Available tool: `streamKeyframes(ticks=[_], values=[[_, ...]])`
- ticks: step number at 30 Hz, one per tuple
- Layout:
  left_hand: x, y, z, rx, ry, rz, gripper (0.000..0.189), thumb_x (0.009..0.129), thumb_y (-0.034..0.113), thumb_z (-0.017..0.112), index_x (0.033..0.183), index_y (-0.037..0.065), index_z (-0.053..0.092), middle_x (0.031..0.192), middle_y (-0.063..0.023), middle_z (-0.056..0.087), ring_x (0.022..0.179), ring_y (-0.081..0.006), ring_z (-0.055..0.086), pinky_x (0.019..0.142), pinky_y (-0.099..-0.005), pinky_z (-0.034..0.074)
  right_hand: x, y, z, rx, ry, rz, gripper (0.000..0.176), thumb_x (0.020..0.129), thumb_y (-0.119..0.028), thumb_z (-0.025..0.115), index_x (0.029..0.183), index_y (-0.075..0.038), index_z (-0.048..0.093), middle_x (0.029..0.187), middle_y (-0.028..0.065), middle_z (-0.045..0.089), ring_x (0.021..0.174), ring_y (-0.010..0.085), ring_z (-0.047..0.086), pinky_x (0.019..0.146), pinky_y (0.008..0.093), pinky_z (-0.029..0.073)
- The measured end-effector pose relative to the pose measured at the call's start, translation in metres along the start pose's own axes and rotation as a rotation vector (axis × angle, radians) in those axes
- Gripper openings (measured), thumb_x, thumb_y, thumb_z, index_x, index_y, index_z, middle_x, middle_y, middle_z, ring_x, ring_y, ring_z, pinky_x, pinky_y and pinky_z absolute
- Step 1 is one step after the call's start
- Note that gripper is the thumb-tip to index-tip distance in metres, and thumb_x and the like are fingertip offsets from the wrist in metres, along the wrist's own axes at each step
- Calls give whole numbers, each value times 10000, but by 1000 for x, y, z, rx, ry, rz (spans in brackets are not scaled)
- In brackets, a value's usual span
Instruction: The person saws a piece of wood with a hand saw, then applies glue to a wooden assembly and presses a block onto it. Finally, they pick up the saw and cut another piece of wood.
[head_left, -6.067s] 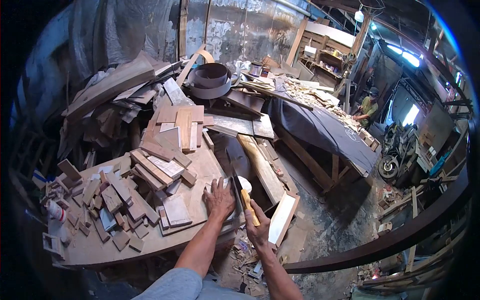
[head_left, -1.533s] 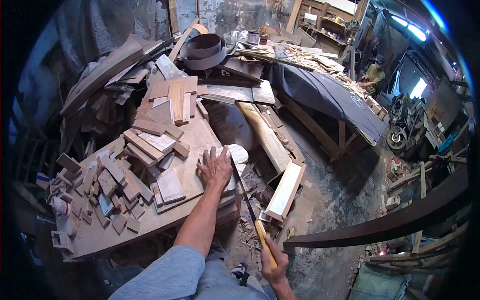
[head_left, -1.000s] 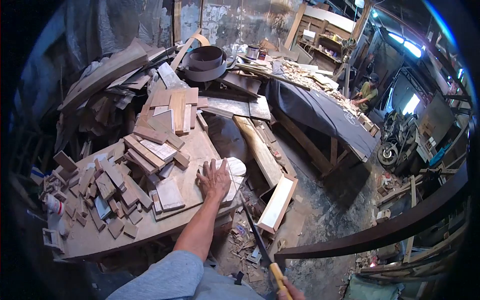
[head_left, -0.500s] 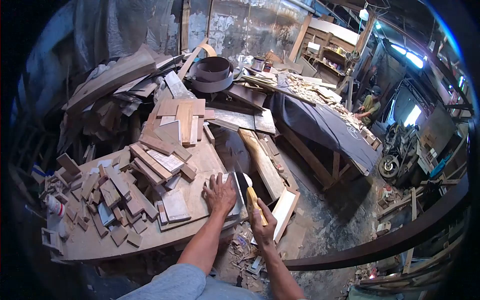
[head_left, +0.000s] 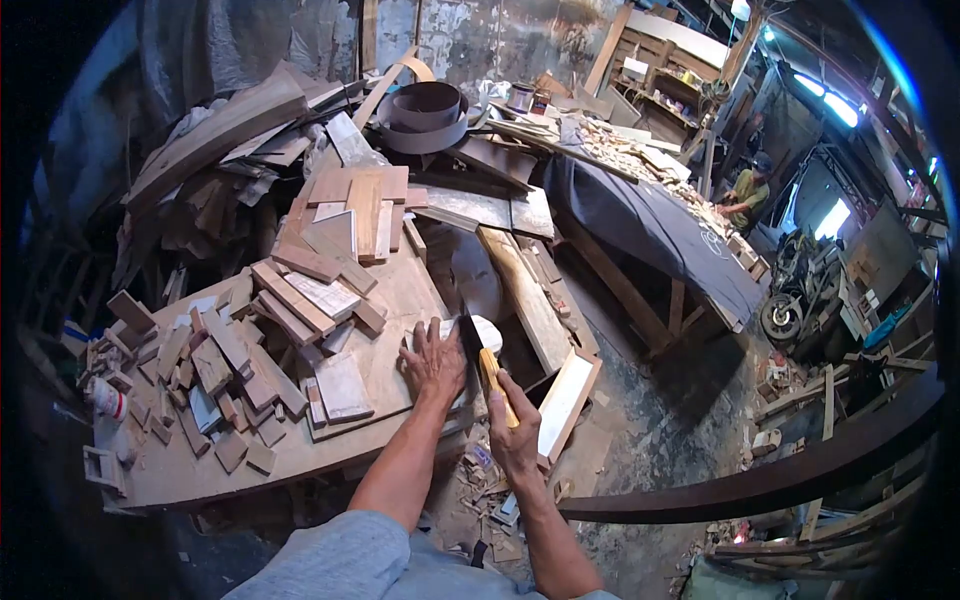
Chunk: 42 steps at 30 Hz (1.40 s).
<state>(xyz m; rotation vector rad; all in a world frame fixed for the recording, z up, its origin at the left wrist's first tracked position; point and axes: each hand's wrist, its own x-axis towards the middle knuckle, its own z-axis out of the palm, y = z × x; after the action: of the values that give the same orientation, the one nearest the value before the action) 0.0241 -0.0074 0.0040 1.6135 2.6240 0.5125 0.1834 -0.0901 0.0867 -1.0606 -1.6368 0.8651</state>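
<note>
In my right hand [head_left: 515, 425] is a handsaw [head_left: 493, 378], my fingers wrapped round its yellow handle. Its dark blade points away from me and stands on edge beside my left hand, at the right side of the workbench [head_left: 250, 475]. My left hand [head_left: 437, 362] presses down with spread fingers near the bench edge, just left of the blade. A white, rounded piece [head_left: 487, 335] shows right of the blade; the rest of it is hidden behind the saw and my hand. A flat board [head_left: 343, 387] lies left of my left forearm.
Wood offcuts [head_left: 215, 365] are heaped over the bench's left side. A long plank [head_left: 525, 300] and a pale board [head_left: 568, 408] lie to the right of the saw. Coiled brown strip [head_left: 425, 115] sits at the back. A person [head_left: 745, 190] works at a farther table.
My view has shifted slightly, so the bench appears higher. The saw and my right hand have come a little left, nearer my left hand, which stays pressed in place.
</note>
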Motion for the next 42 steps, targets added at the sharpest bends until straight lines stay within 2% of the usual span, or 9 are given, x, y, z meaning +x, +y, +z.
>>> streamKeyframes(ticks=[6, 9, 12, 15, 23, 26, 30, 36, 42], values=[[2, 1, 0, -56, 38, -35, 450, 1002, 332, 531, 1449, 327, 582, 1528, -61, 456, 1470, -306, 324, 1049, -693, 316, -67, -3, -31, -165, 38, -186, 408, 983, -84, 619, 1356, 82, 606, 1161, 279, 724, 1003, 292, 752, 841, 351, 575], [-2, 7, -20, -89, 12, -36, 455, 1018, 328, 518, 1469, 320, 570, 1518, -80, 473, 1469, -311, 334, 1074, -697, 292, -125, -9, -61, -57, 27, 13, 399, 964, -73, 638, 1332, 80, 626, 1107, 259, 745, 901, 275, 768, 769, 333, 587], [-3, 9, -20, -85, 10, -48, 472, 1005, 293, 522, 1475, 327, 562, 1515, -76, 470, 1453, -294, 354, 1082, -719, 300, -184, -11, -91, -49, -33, 240, 389, 921, -40, 653, 1289, 87, 653, 1214, 270, 714, 1127, 261, 720, 962, 341, 541], [4, 6, -18, -74, 11, -14, 506, 980, 280, 505, 1482, 318, 554, 1495, -81, 470, 1444, -312, 338, 1037, -695, 338, -221, 4, -106, -186, 86, -128, 387, 913, -71, 680, 1277, 60, 676, 992, 222, 769, 687, 215, 752, 628, 308, 572], [-2, 7, -22, -109, -28, -31, 510, 1000, 297, 502, 1509, 318, 524, 1529, -95, 445, 1489, -319, 301, 1095, -732, 285, -261, -33, -142, -69, -88, 225, 387, 981, -157, 667, 1316, 36, 671, 842, 144, 714, 669, 163, 647, 627, 319, 519], [-2, 7, -24, -117, -22, -23, 524, 1001, 306, 496, 1525, 299, 496, 1519, -104, 442, 1478, -338, 302, 1095, -732, 280, -239, -55, -151, -78, 85, -61, 392, 984, -171, 667, 1317, 37, 671, 855, 151, 729, 683, 169, 669, 625, 334, 528], [-1, 6, -12, -129, 39, -14, 533, 978, 297, 504, 1510, 262, 502, 1473, -98, 462, 1440, -332, 327, 1073, -734, 296, -217, -51, -161, -4, 46, 159, 471, 883, -49, 703, 1334, 66, 635, 888, 181, 755, 693, 207, 732, 650, 324, 574], [0, 0, -13, -134, 26, 6, 543, 969, 316, 519, 1510, 271, 502, 1480, -94, 461, 1448, -334, 333, 1065, -722, 304, -98, -26, -86, -49, -31, 10, 508, 947, -54, 661, 1423, 77, 544, 1170, 186, 707, 932, 184, 694, 827, 305, 558], [8, -5, -12, -121, -26, 3, 556, 952, 351, 549, 1504, 297, 515, 1489, -77, 461, 1448, -326, 337, 1055, -708, 315, -55, -7, -44, -57, -71, -91, 471, 988, -91, 648, 1419, 68, 547, 1055, 160, 713, 824, 150, 667, 726, 290, 548]])
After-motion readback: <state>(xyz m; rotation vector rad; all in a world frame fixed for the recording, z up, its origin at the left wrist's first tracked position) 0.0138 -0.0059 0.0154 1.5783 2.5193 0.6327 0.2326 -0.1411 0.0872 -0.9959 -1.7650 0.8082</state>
